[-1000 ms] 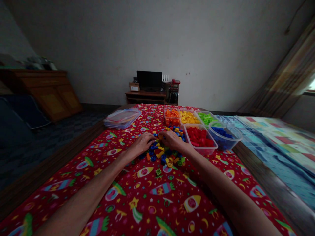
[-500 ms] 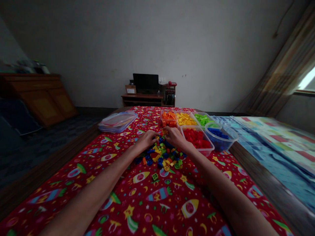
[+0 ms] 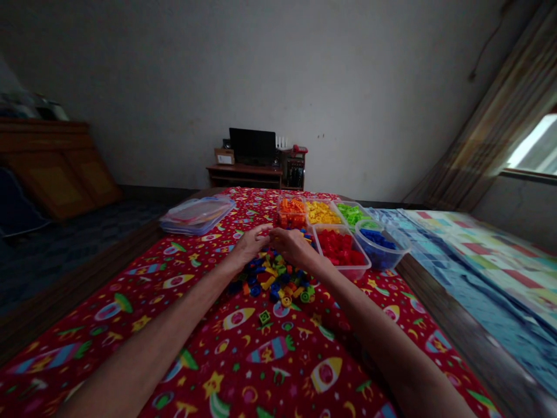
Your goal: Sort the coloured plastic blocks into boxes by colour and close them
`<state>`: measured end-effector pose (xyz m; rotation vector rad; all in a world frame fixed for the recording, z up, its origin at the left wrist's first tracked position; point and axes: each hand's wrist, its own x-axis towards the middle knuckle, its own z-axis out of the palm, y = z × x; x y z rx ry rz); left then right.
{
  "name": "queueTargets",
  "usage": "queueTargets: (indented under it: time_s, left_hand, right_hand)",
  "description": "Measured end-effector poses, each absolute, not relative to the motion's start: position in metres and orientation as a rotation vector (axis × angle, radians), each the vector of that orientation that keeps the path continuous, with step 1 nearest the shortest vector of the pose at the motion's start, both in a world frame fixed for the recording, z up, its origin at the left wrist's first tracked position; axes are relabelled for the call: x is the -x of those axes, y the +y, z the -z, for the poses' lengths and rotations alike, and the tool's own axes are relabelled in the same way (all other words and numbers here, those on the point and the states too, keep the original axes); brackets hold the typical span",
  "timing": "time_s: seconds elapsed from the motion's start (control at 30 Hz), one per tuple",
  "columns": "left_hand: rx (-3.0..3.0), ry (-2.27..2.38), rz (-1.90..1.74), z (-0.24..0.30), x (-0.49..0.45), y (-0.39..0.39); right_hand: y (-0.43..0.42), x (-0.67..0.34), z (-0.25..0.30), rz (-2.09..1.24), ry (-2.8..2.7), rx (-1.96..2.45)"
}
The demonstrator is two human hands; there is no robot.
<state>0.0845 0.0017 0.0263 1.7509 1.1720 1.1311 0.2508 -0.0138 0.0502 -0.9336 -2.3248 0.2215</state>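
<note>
Over the far side of a mixed pile of toy building bricks (image 3: 278, 280), my left hand (image 3: 252, 241) and my right hand (image 3: 290, 246) meet at the fingertips. Both have bent fingers pressed together; whatever they hold is too small and hidden to name. Blue, yellow, green and orange pieces lie in the pile below. A single green brick (image 3: 264, 317) rests apart, nearer to me. Right of my right hand stands a clear box of red bricks (image 3: 339, 247).
Behind are boxes of orange bricks (image 3: 292, 208), yellow bricks (image 3: 322, 213) and green bricks (image 3: 349, 213). A round tub (image 3: 391, 259) holds blue bricks. Stacked lids (image 3: 195, 216) lie at the left on the red patterned tablecloth (image 3: 174, 313). A bed (image 3: 470, 255) adjoins the right side.
My hands have come together, the right one moving left toward the left one's fingertips. The view has turned slightly right, so the scene sits a little further left.
</note>
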Motion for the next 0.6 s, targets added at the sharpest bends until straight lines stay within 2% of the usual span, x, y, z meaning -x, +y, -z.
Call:
queueTargets:
  time_s: [0.17, 0.43, 0.6]
  left_hand:
    - [-1.932, 1.265, -1.122, -0.032, -0.083, 0.000]
    - [-2.051, 1.367, -1.109, -0.033, -0.068, 0.005]
    - [-2.060, 1.435, -1.078, -0.031, -0.067, 0.007]
  right_hand:
    - [-0.009, -0.266, -0.058, -0.232, -2.281, 1.016]
    - [0.070, -0.319, -0.104, 0.178, -2.144, 1.493]
    - [0.087, -0.324, -0.112, 0.284, -2.077, 1.478]
